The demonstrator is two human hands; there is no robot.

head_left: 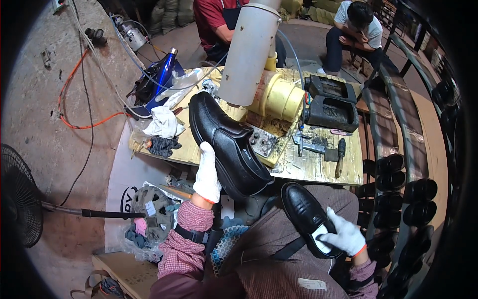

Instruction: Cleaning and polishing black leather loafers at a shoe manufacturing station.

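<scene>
Over the near edge of the yellow workbench [343, 172], a black leather slip-on shoe [229, 144] is held up with its toe pointing away. My left hand [206, 174], in a white glove, is closed on its left side. On my lap lies a second black slip-on shoe [299, 203], its toe toward the bench. My white-gloved right hand [344, 234] grips this shoe at the heel end, thumb reaching into the opening over a pale insole [319, 236]. The fingers under both shoes are partly hidden.
A grey duct [251, 55] hangs above a yellow pipe [281, 97] on the bench. Black trays [331, 113], an air gun [311, 144] and a brush [340, 158] lie at right. Shoes line a rack [391, 179]. A fan [20, 194] stands left. Two people sit beyond.
</scene>
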